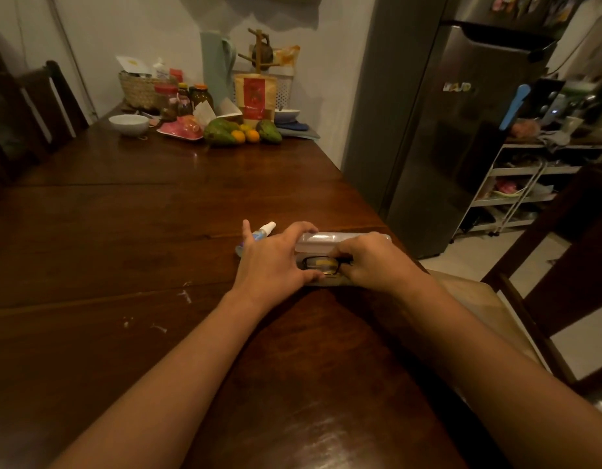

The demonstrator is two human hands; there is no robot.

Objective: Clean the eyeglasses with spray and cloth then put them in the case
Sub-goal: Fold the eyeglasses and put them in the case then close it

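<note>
A pale translucent glasses case (pixel 343 239) lies open near the right edge of the dark wooden table (pixel 150 231), its lid raised at the back. Dark-framed eyeglasses (pixel 321 264) rest inside it, over something yellow that may be the cloth. My left hand (pixel 276 262) grips the case's left end, thumb at the front and fingers over the lid. My right hand (pixel 370 262) pinches the right side of the eyeglasses frame inside the case. A small spray bottle (pixel 264 230) with a white cap lies on the table just behind my left hand.
At the table's far end stand a white bowl (pixel 128 124), a pink plate (pixel 181 130), fruit (pixel 240 132), jars, a basket (pixel 140 89) and a paper bag. A grey fridge (pixel 462 130) stands to the right, with a chair (pixel 546 265) at the table's right side.
</note>
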